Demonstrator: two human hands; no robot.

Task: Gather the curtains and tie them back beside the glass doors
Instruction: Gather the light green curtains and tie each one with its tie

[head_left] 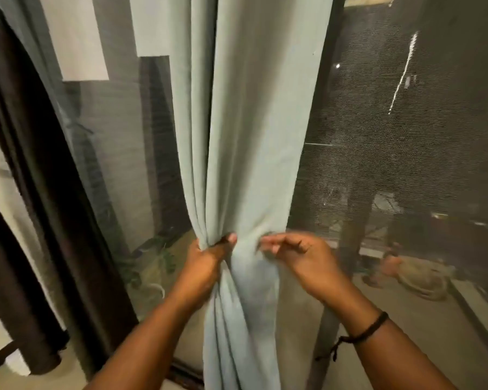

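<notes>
Right now a pale green curtain (245,130) hangs in front of the glass doors (116,153), pulled into a narrow bunch at about the middle of its visible length. On the bunch's left side, the left hand (206,263) is clenched around the gathered folds, thumb across the front, so its grip holds the curtain firmly. Just to the right, the right hand (302,257) has its fingers loosely curled and spread against the cloth, its grip released and holding nothing. A dark cord bracelet (364,330) circles the right wrist. Below the hands the fabric falls in twisted pleats toward the floor. Off to the left hangs a dark brown curtain (40,175), and a mesh screen (406,136) covers the opening on the right.
</notes>
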